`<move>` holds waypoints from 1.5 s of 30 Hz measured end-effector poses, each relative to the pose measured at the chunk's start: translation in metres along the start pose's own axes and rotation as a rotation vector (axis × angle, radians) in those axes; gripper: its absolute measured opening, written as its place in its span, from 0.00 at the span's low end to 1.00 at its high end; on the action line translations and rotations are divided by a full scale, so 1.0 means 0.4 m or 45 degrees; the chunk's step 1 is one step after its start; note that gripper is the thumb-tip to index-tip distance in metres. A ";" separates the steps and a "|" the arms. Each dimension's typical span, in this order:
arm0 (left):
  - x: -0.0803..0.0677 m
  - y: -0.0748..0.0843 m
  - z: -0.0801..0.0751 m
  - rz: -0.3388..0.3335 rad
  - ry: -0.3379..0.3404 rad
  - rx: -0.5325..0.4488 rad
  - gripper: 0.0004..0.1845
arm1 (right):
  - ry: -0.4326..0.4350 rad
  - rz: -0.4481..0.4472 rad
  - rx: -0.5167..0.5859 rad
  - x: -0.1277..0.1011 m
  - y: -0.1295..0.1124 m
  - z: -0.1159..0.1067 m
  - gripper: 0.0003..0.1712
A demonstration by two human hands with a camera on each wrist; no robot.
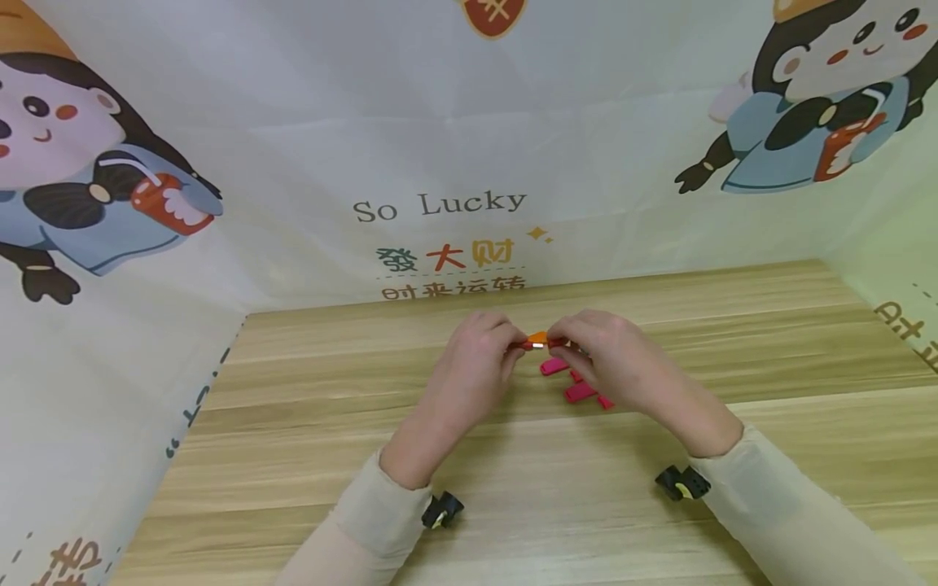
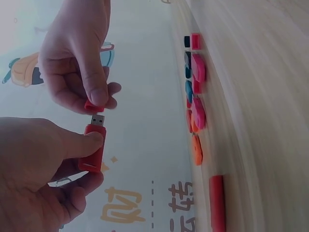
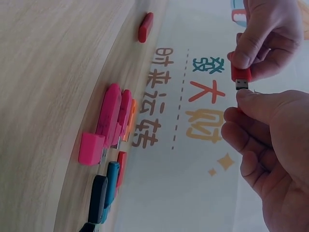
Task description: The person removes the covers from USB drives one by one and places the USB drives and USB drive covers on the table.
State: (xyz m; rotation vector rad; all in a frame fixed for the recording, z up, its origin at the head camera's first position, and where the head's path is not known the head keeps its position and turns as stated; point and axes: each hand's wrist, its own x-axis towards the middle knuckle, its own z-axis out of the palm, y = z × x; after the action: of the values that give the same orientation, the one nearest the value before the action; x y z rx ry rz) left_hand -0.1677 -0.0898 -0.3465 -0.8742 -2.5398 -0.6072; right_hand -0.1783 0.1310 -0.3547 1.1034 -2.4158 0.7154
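Observation:
My left hand (image 1: 469, 358) pinches the body of a red USB flash drive (image 2: 91, 163), its metal plug (image 2: 98, 119) bare and pointing at the other hand. Between thumb and fingers, my right hand (image 1: 611, 354) holds a small red cap (image 2: 93, 107), right in front of the plug. In the left wrist view a narrow gap shows the metal between cap and body. The right wrist view has the cap mostly hidden behind my right thumb. Both hands are raised above the table, near its far side.
Pink flash drives (image 3: 110, 108) lie on the wooden table (image 1: 308, 456) below my right hand. Near them are an orange one (image 2: 197, 150), a teal one (image 3: 112, 179) and a dark one (image 3: 98, 192). A separate red piece (image 3: 146, 27) lies apart. A printed cloth (image 1: 440, 146) stands behind.

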 end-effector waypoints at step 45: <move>0.035 -0.142 0.042 -0.377 -0.337 -0.041 0.05 | -0.008 -0.129 -0.046 -0.064 -0.003 -0.028 0.14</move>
State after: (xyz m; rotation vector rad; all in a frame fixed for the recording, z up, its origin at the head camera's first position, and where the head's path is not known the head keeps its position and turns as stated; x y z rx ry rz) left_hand -0.2181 -0.1149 -0.3691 -0.6267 -2.9382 -0.6580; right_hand -0.1600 0.1520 -0.3591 1.2056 -2.3491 0.6334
